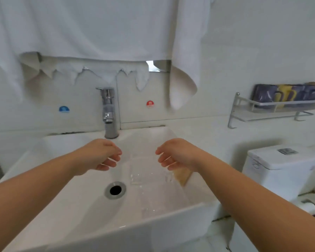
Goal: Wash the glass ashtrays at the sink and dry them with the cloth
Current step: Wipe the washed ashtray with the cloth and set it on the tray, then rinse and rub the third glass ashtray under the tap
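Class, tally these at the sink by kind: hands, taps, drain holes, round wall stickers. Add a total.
Hands: 2, left hand and right hand
Taps: 1
Drain holes: 1
Stickers: 2, blue sticker and red sticker
Total: 6

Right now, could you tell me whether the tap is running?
Off, it appears: no stream falls from the faucet spout into the sink.

White tiled wall (262,42), hanging white towels (98,30), metal wall shelf (273,110), white toilet cistern (280,164)

Both forearms bare, no sleeves; left hand (102,154) & right hand (176,153) ungloved
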The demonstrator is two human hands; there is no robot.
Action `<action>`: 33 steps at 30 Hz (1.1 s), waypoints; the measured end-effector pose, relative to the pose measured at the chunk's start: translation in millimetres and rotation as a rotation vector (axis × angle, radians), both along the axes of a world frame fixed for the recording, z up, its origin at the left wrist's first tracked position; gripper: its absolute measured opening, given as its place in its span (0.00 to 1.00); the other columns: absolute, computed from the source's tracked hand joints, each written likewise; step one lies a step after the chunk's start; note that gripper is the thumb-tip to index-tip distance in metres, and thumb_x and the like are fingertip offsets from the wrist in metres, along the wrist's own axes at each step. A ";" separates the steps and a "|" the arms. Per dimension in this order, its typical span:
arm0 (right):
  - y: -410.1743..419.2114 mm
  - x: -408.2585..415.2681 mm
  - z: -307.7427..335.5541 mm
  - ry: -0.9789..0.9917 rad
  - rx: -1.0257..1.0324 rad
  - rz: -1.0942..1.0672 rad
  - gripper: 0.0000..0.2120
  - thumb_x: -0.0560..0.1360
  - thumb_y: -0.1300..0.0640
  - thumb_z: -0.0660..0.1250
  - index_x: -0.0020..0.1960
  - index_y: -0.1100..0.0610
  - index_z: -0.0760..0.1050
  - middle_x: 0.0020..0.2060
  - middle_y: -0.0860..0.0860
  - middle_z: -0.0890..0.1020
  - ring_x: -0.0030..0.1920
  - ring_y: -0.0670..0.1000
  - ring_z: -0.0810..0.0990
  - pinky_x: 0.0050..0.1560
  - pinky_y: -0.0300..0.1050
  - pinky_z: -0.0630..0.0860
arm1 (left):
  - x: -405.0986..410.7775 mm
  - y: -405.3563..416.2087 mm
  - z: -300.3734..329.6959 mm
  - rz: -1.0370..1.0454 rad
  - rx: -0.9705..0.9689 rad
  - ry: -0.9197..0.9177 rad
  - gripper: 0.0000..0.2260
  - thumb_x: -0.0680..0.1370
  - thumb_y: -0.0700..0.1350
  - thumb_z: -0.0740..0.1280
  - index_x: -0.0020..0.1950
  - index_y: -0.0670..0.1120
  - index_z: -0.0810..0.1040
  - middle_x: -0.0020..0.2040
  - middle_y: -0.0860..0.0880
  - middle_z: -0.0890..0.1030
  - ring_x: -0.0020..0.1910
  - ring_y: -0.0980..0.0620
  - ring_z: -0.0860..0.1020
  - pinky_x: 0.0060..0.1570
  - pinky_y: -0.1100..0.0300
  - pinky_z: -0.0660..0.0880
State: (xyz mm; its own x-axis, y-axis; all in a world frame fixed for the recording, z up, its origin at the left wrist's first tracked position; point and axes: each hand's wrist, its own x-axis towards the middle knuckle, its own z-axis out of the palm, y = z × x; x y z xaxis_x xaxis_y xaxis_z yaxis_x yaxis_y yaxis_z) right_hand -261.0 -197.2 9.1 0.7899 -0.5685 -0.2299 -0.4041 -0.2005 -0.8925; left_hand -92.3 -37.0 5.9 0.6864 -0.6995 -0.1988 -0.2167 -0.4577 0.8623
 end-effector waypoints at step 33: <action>-20.6 111.7 -65.3 0.420 -0.755 -0.109 0.06 0.75 0.66 0.57 0.48 0.56 0.67 0.35 0.48 0.66 0.43 0.53 0.70 0.36 0.42 0.66 | 50.4 -64.4 -95.9 0.110 -0.001 0.091 0.04 0.72 0.36 0.67 0.45 0.37 0.76 0.40 0.40 0.79 0.37 0.44 0.79 0.36 0.56 0.80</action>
State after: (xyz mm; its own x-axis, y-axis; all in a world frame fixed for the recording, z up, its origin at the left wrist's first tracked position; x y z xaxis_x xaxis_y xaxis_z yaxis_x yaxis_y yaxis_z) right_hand -149.3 -217.7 -56.2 0.6565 -0.7540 -0.0209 -0.7215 -0.6196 -0.3092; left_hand -41.9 -101.4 -90.0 0.7385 -0.6210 -0.2625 -0.0863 -0.4733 0.8766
